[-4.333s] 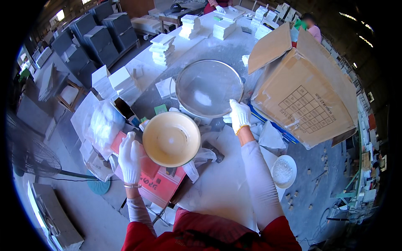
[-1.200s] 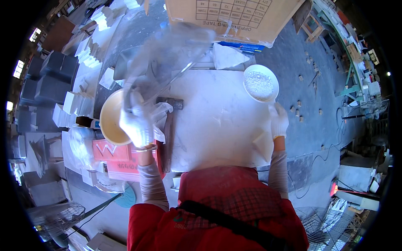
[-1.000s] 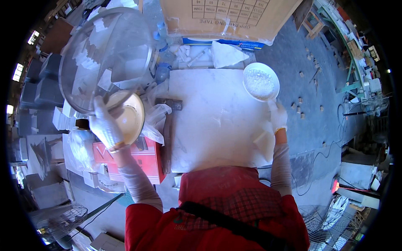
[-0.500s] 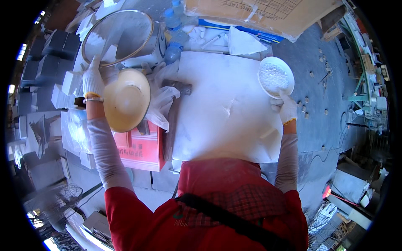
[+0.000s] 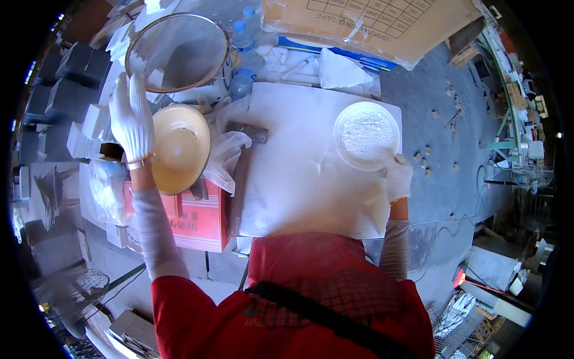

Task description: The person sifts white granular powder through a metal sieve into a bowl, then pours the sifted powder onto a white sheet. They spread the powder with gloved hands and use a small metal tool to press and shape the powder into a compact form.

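Note:
My right hand point(image 5: 398, 178), in a white knit glove, grips the near right rim of a white bowl point(image 5: 338, 143). White powder point(image 5: 366, 130) fills much of the bowl, which is over the right side of a pale, dusty board point(image 5: 287, 185). My left hand point(image 5: 133, 116), gloved too, is open with its fingers straight and holds nothing. It is beside the near left rim of a round sieve point(image 5: 191, 57), which sits over a pale bucket point(image 5: 222, 82). An empty cream basin point(image 5: 182, 140) lies tilted just right of my left hand.
Under the basin stands a red carton point(image 5: 200, 224). Clear plastic point(image 5: 226, 152) and a dark block point(image 5: 248, 131) lie by the board's left edge. Blue-capped bottles point(image 5: 242, 36) and a big cardboard box point(image 5: 365, 27) are at the back. Small pieces point(image 5: 426, 161) dot the floor at right.
My left hand has let go of the sieve's rim and straightened its fingers. The sieve has shifted slightly right. My right hand has brought the bowl left and nearer, over the board.

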### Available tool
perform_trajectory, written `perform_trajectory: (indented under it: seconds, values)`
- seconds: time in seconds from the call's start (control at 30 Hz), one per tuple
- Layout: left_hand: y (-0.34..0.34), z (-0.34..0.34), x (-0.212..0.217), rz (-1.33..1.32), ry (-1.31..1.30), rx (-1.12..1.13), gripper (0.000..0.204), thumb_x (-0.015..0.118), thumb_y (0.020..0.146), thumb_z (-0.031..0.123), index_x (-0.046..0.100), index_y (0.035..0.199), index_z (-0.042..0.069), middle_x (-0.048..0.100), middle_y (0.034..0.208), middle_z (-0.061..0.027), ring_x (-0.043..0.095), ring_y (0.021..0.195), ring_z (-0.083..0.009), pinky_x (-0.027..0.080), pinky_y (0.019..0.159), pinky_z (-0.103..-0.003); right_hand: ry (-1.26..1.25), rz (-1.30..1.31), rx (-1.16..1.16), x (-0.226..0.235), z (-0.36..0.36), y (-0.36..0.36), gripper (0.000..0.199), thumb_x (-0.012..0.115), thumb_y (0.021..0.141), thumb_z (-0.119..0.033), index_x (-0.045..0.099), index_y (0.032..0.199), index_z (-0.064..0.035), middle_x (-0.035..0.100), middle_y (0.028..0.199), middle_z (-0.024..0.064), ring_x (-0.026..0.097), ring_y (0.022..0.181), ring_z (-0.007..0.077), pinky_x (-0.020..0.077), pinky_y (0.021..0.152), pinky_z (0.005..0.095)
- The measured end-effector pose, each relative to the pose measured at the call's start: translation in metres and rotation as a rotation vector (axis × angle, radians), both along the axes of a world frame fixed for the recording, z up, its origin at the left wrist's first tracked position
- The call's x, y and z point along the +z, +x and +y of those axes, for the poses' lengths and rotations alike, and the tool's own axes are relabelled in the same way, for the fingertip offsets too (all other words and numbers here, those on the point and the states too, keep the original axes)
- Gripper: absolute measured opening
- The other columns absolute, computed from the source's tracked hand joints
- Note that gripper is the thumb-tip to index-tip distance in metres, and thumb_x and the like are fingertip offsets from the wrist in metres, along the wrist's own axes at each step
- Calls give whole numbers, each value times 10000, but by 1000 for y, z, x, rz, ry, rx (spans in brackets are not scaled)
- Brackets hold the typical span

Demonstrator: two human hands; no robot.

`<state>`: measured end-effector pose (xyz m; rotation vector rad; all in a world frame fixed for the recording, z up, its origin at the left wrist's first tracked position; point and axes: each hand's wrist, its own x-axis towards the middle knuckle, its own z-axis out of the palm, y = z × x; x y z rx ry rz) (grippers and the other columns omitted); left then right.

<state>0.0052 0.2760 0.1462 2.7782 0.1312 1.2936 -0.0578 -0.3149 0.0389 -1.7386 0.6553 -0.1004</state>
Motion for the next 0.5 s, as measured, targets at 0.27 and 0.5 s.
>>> perform_trajectory:
  seconds: [0.27,0.5]
  values:
    - [-120,-158,-9,457,-424,-609,493,673,1013,118,594,1484,-8,653,1427,-230,638,1274,-414,490,1104,-462,-808,-273,252,16,41,-19,379,778,959,-299,679,851,51,729,1030,178,708,864,299,570,794,402]
    - [-163,-202,-124,549,-485,-683,600,763,969,253,573,1487,18,567,1505,-244,519,1392,-483,430,1175,-513,-1073,-400,547,51,74,-46,328,769,919,-203,729,1099,69,696,1269,236,692,1032,410,553,909,452]
